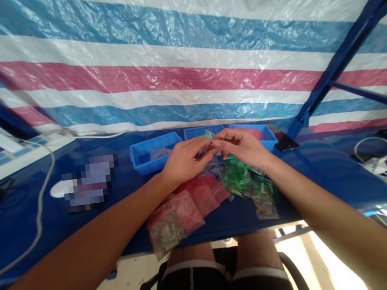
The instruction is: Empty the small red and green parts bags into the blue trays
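Observation:
My left hand (190, 157) and my right hand (238, 146) meet above the middle of the blue table, fingertips pinched together. Whatever lies between the fingers is too small and covered to make out. Beneath and in front of them is a heap of small plastic bags: red bags (205, 193) lie to the left, green bags (237, 177) to the right. A clear bag (266, 207) with thin, brownish pieces rests near the table's front edge. Behind the hands stand a left blue bin (140, 157), a middle blue bin (195, 132) and a right blue bin (269, 140).
On the left are a power strip (16, 156), a white cable (40, 212), a white round object (62, 188) and a blurred-out item (93, 182). A dark phone (285, 140) lies beside the right bin. A charger with cable (376, 163) sits far right. A striped sheet (176, 71) hangs behind.

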`<action>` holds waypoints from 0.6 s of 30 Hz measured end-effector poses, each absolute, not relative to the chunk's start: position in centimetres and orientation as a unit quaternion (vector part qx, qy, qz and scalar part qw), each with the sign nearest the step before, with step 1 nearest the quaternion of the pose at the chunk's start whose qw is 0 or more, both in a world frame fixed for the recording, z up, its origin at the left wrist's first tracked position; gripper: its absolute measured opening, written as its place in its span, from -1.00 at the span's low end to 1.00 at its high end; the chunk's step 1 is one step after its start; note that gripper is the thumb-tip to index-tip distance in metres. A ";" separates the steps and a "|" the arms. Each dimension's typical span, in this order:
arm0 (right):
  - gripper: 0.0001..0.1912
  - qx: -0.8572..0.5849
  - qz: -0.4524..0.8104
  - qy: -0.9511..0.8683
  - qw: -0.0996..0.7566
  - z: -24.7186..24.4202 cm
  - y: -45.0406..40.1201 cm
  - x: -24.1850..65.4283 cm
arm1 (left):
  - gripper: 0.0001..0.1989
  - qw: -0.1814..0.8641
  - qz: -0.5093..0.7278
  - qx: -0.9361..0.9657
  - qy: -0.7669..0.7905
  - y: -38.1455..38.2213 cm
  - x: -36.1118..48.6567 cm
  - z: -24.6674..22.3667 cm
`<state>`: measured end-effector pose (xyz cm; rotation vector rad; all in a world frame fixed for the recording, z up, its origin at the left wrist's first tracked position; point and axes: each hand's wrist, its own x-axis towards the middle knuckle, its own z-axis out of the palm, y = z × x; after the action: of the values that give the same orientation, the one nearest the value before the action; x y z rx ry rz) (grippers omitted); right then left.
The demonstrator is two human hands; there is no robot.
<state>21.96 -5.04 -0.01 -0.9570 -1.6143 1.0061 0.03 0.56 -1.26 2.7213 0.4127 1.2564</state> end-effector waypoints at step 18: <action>-0.58 -0.395 0.417 -0.667 0.474 -0.2 -5.1 21.8 | -0.83 0.079 0.404 0.897 0.161 0.5 0.0 -1.4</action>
<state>21.77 -5.09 -0.21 -0.9671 -1.6316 1.0213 -0.01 0.46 -1.37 2.6858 0.4823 1.2080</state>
